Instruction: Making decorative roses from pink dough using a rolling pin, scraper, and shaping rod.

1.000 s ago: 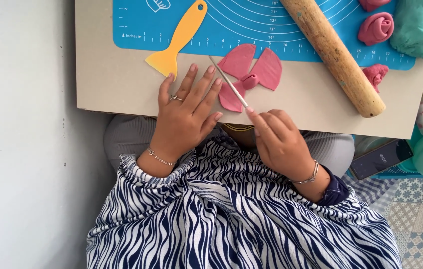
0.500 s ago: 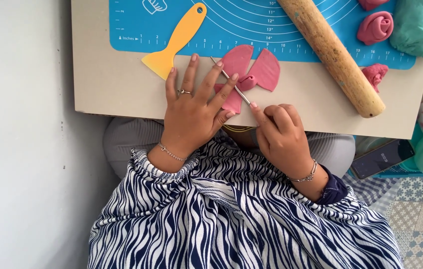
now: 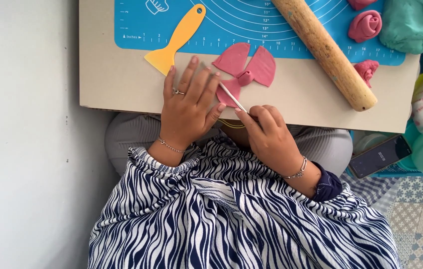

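Note:
Flat pink dough petals [image 3: 247, 67] lie joined at a small rolled centre on the tan board [image 3: 116, 79], just below the blue baking mat [image 3: 231, 25]. My left hand [image 3: 189, 107] rests flat on the board with its fingertips pressing the lower left petal. My right hand [image 3: 268, 137] pinches a thin white stick tool [image 3: 231, 95], whose tip points up-left under my left fingers at that petal.
A yellow plastic scraper [image 3: 177, 40] lies left of the petals. A wooden rolling pin [image 3: 326, 50] lies diagonally at the right. Pink dough roses [image 3: 365, 25] and a teal dough lump [image 3: 413, 24] sit top right. A phone [image 3: 380, 155] lies beside my right knee.
My left hand slid up and right onto the lower petal. The stick in my right hand moved with it toward the petal's left edge.

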